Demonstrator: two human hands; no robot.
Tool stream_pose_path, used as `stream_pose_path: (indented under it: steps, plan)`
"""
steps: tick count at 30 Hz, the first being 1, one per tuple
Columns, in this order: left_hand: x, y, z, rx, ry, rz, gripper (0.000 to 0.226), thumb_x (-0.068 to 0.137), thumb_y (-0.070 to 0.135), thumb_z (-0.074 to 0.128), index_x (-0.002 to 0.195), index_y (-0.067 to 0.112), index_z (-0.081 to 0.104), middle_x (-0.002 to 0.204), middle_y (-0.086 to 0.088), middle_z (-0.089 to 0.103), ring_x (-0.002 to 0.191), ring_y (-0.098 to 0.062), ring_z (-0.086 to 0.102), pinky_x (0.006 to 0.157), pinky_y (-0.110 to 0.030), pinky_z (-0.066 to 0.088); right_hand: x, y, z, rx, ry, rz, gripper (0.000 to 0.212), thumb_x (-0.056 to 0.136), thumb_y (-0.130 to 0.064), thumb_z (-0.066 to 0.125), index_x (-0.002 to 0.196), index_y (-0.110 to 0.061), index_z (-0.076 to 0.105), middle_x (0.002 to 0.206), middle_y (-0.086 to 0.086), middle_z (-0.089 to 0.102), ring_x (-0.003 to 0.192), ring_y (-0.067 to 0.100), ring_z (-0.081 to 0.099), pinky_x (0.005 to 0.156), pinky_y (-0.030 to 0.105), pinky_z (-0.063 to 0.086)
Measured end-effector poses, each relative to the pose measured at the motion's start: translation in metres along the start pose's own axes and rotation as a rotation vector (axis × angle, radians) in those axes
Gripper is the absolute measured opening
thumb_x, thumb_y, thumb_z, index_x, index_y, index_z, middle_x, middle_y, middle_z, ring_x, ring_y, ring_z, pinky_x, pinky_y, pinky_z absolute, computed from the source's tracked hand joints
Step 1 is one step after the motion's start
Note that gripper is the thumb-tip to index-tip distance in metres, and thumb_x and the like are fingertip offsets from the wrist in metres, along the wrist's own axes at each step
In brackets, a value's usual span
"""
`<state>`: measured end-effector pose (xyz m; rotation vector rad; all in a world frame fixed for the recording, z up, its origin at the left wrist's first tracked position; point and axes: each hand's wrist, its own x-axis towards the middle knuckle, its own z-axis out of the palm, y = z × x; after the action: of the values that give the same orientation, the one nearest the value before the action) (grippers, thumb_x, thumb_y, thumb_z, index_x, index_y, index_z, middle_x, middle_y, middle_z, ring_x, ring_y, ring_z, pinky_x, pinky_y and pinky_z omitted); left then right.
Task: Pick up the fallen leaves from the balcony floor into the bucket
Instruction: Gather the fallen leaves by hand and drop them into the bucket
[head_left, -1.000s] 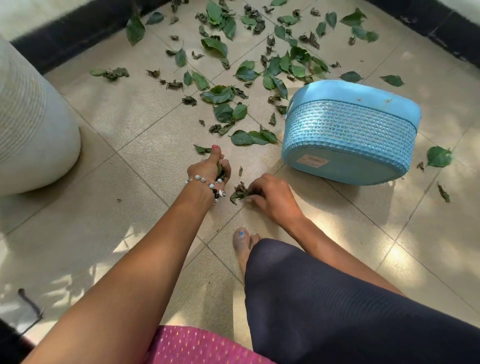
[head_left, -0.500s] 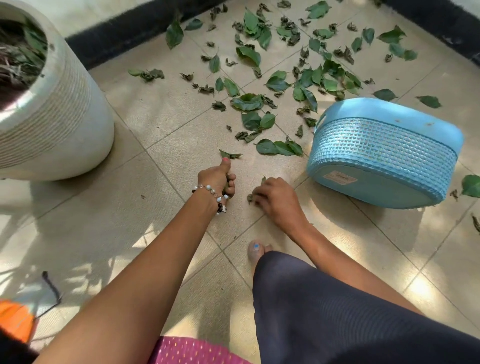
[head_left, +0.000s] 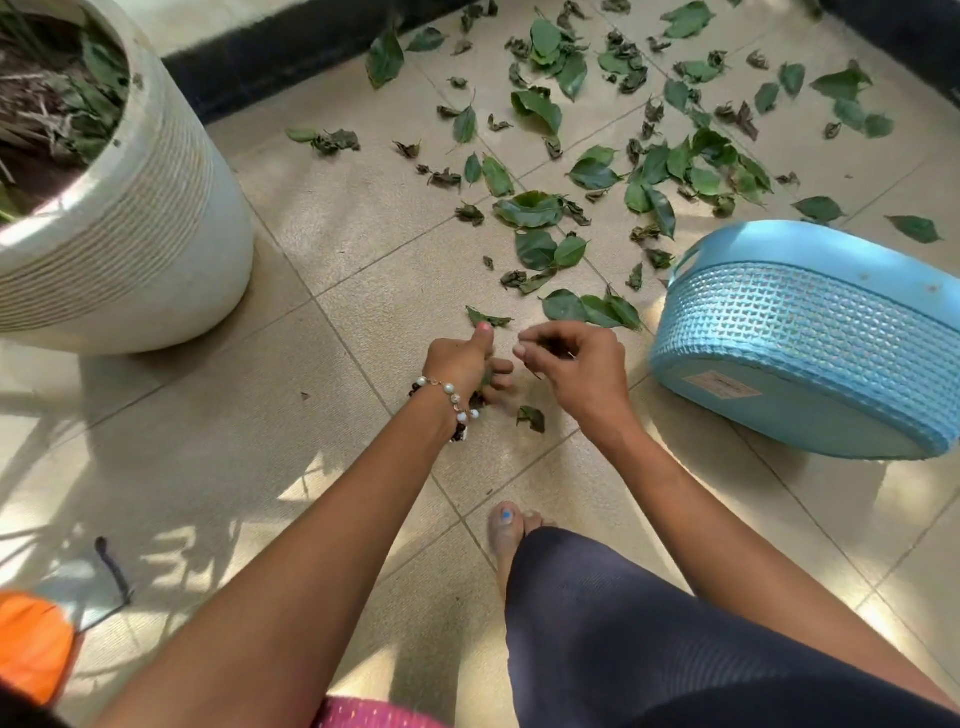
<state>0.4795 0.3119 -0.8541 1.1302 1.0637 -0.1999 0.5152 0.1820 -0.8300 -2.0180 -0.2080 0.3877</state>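
Several green and dried leaves lie scattered over the tiled balcony floor ahead of me. The light blue woven bucket lies tipped on its side at the right, its base toward me. My left hand, with a bead bracelet on the wrist, grips a small bunch of leaves, thumb pointing up. Close beside it, my right hand is raised off the floor and pinches small leaf bits between its curled fingers. One curled leaf lies on the tile just below both hands.
A large white ribbed planter with soil and dry stems stands at the left. A black skirting runs along the back wall. My bare foot and bent knee are at the bottom centre; an orange object sits at the bottom left.
My right hand has lifted from the floor with leaf bits and moved toward the left hand. One leaf is left on the tile. The view has shifted left, showing more of the planter.
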Motion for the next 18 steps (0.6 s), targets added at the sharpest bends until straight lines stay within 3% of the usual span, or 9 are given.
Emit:
stream_pose_path:
  steps: [1,3,5,7,9,12,14,16,18]
  plan:
    - [-0.001,0.001,0.003,-0.004,-0.03,-0.02,0.043,0.097,0.043,0.054,0.096,0.001,0.064,0.074,-0.011,0.069,0.052,-0.019,0.061,0.046,-0.022,0.048,0.0,-0.006,0.003,0.029,-0.009,-0.007,0.015,0.079,-0.012,0.078,0.092,-0.014,0.072,0.082,-0.005,0.071,0.077,0.007,0.067,0.074,0.022,0.056]
    - [-0.004,0.005,0.007,-0.035,-0.054,-0.075,0.06,0.084,0.064,0.055,0.102,0.007,0.067,0.092,-0.01,0.073,0.078,-0.024,0.07,0.076,-0.038,0.059,0.0,-0.015,0.012,-0.087,-0.061,-0.084,0.021,0.082,-0.009,0.074,0.099,-0.013,0.063,0.082,-0.007,0.068,0.077,0.008,0.066,0.073,0.018,0.054]
    - [-0.002,0.006,0.01,-0.104,-0.081,-0.136,0.068,0.073,0.074,0.055,0.098,0.012,0.068,0.1,-0.009,0.072,0.094,-0.025,0.07,0.091,-0.043,0.054,-0.003,-0.017,0.02,-0.312,-0.134,-0.18,0.02,0.088,-0.012,0.065,0.107,-0.014,0.059,0.091,0.0,0.067,0.086,0.016,0.063,0.079,0.029,0.052]
    - [-0.006,0.008,0.008,-0.179,-0.109,-0.179,0.055,0.085,0.065,0.054,0.082,0.012,0.064,0.074,-0.006,0.071,0.069,-0.017,0.071,0.074,-0.03,0.056,-0.006,-0.015,0.022,-0.495,-0.265,-0.221,0.02,0.096,-0.019,0.053,0.115,-0.015,0.059,0.104,0.006,0.064,0.101,0.022,0.057,0.092,0.04,0.043]
    - [-0.004,0.009,0.005,-0.181,-0.092,-0.203,0.048,0.094,0.055,0.051,0.078,0.011,0.061,0.055,-0.003,0.065,0.047,-0.011,0.063,0.054,-0.021,0.052,-0.008,-0.01,0.019,-0.614,-0.42,-0.264,0.026,0.102,-0.024,0.04,0.123,-0.019,0.056,0.122,-0.002,0.059,0.126,0.02,0.043,0.108,0.048,0.025]
    - [-0.001,0.004,0.005,-0.131,-0.026,-0.147,0.062,0.087,0.06,0.057,0.113,0.004,0.067,0.096,-0.015,0.074,0.086,-0.024,0.073,0.079,-0.032,0.058,-0.011,-0.006,0.006,-0.618,-0.549,-0.285,0.039,0.105,-0.029,0.03,0.142,-0.027,0.041,0.149,-0.011,0.04,0.147,0.014,0.006,0.112,0.051,0.002]
    - [-0.002,0.006,0.008,-0.192,-0.006,-0.12,0.051,0.087,0.055,0.062,0.097,0.006,0.07,0.077,-0.009,0.073,0.062,-0.019,0.069,0.06,-0.027,0.056,-0.01,-0.006,-0.001,-0.353,-0.438,-0.19,0.043,0.103,-0.031,0.038,0.146,-0.032,0.035,0.151,-0.006,0.038,0.145,0.018,0.015,0.114,0.049,0.011]
    - [-0.001,0.009,0.007,-0.272,-0.01,-0.136,0.04,0.091,0.046,0.063,0.076,0.009,0.063,0.053,-0.001,0.06,0.038,-0.01,0.048,0.037,-0.018,0.038,-0.005,-0.005,-0.01,-0.089,-0.194,-0.04,0.045,0.096,-0.032,0.055,0.14,-0.029,0.045,0.137,-0.003,0.051,0.129,0.014,0.042,0.108,0.042,0.034]
    - [-0.001,0.013,0.002,-0.318,0.026,-0.142,0.038,0.09,0.043,0.065,0.071,0.011,0.061,0.05,0.002,0.055,0.034,-0.007,0.039,0.034,-0.014,0.03,-0.001,0.0,-0.02,-0.177,-0.151,0.058,0.038,0.086,-0.03,0.068,0.122,-0.021,0.059,0.111,-0.006,0.061,0.101,0.008,0.054,0.091,0.031,0.048]
